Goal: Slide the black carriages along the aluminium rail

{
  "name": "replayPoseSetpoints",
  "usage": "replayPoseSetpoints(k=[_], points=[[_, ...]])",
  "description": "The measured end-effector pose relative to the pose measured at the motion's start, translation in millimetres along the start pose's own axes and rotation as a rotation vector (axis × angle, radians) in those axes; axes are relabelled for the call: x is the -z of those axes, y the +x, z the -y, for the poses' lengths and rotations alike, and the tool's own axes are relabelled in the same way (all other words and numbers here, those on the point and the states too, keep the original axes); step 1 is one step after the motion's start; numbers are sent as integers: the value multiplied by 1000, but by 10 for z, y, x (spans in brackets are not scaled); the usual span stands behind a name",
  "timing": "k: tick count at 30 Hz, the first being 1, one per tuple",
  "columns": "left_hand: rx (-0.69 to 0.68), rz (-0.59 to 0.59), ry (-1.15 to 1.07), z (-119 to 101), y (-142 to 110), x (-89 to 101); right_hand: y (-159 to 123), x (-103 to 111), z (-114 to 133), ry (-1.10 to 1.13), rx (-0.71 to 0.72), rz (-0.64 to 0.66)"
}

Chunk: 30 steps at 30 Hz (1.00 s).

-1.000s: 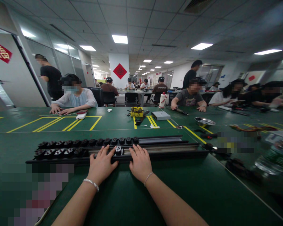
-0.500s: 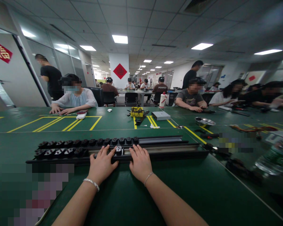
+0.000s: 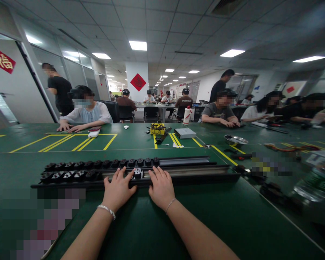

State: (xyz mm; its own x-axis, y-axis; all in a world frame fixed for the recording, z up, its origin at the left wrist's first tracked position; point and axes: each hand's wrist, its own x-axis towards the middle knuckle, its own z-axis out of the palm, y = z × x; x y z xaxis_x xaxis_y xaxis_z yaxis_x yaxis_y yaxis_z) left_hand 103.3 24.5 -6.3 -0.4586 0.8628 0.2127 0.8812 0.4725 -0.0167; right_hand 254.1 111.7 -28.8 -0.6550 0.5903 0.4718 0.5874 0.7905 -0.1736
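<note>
Two long black rails lie side by side across the green table (image 3: 206,216). In the near rail (image 3: 200,177), a small block with a black-and-white top (image 3: 137,173) sits between my hands. My left hand (image 3: 118,190) lies over this rail just left of the block, fingers spread, with its index fingertip close to or touching it. On the right, my right hand (image 3: 162,188) rests over the same rail with fingers stretched out, a little apart from the block. Several similar black blocks (image 3: 90,174) fill the left part of the near rail, and more line the far rail (image 3: 184,160).
Beyond the rails are a yellow box with black cables (image 3: 157,128), a grey box (image 3: 184,133) and a metal bowl (image 3: 235,139). A plastic bottle (image 3: 315,180) lies at the right among dark parts. Other people sit across the table, including a person in pale blue (image 3: 88,112).
Almost nothing differs: the whole view shifts very slightly, and both hands keep their places over the near rail beside the small block.
</note>
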Motion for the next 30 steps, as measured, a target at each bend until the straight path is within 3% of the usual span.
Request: replayPoseSetpoints(k=[13, 20, 30], points=[[-9, -53, 0, -5, -8, -54, 0, 6, -5, 39, 0, -6], [-170, -112, -77, -8, 18, -106, -3, 3, -14, 34, 10, -15], [-175, -142, -67, -19, 17, -111, 2, -18, -22, 16, 13, -6]])
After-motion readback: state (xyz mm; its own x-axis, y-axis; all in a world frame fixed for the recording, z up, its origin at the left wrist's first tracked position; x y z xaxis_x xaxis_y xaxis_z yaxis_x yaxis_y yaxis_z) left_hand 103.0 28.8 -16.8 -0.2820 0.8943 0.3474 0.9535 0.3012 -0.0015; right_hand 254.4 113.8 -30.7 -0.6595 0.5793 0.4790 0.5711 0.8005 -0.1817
